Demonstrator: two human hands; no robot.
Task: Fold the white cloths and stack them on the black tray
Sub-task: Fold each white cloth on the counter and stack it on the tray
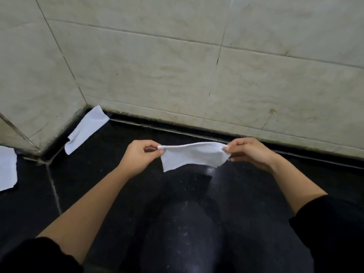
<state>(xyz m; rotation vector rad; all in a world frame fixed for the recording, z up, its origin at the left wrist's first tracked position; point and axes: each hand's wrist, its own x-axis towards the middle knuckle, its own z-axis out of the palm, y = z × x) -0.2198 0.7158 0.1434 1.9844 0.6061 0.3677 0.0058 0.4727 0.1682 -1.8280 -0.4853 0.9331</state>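
Note:
A small white cloth (pixel 192 156) hangs folded in the air between my two hands, above the black surface (pixel 98 184). My left hand (pixel 140 154) pinches its upper left corner and my right hand (pixel 250 152) pinches its upper right corner. The cloth's lower edge droops toward my knee. A second white cloth (pixel 86 132) lies flat in the far left corner against the wall. A third white cloth (pixel 6 168) lies at the left edge, partly cut off by the frame. I cannot make out a separate black tray.
A tiled wall (pixel 197 66) rises right behind the black surface and angles in at the left corner. My dark-clothed knee (pixel 185 223) fills the lower middle. A pale grout seam (pixel 54 190) crosses the black surface at left.

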